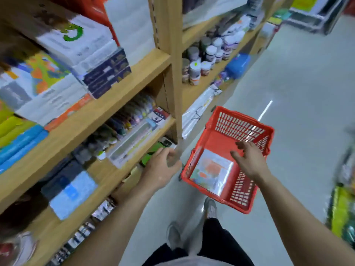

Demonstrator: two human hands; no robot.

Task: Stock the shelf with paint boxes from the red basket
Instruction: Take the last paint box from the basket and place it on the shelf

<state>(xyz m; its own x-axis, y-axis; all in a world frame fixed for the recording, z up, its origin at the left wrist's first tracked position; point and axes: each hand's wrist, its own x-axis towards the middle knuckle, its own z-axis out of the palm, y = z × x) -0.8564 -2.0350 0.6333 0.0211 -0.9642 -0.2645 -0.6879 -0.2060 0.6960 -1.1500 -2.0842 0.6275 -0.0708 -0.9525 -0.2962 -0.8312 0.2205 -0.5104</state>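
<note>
- Right hand (249, 160): palm down, fingers spread and loose, hovering over the red basket (221, 116). Holds nothing; no contact with anything that I can make out.
- Red basket sits on the pale floor (297, 83), directly under the right hand, tilted in frame, mesh side walls.
- One paint box (211, 171) lies flat in the basket's near-left corner, just beside and below the right hand's thumb side. Glossy wrap, orange and teal print; label too blurred to read. Rest of the basket floor is bare red.
- Left hand (161, 167): fingers curled, thumb and fingers closing round the foot of the wooden shelf upright (172, 73). Blur there, so whether it's gripping or only touching I can't tell.
- Shelf (123, 73) runs away to the left of the left hand. Flat boxed sets are stacked on the upper boards, and a row of paint tubes (132, 116) sits just above and beyond the left hand.
- Jars (209, 54) fill the next bay, well beyond both hands.
- Grey shoes (210, 208) on the floor below the basket, between the forearms.
</note>
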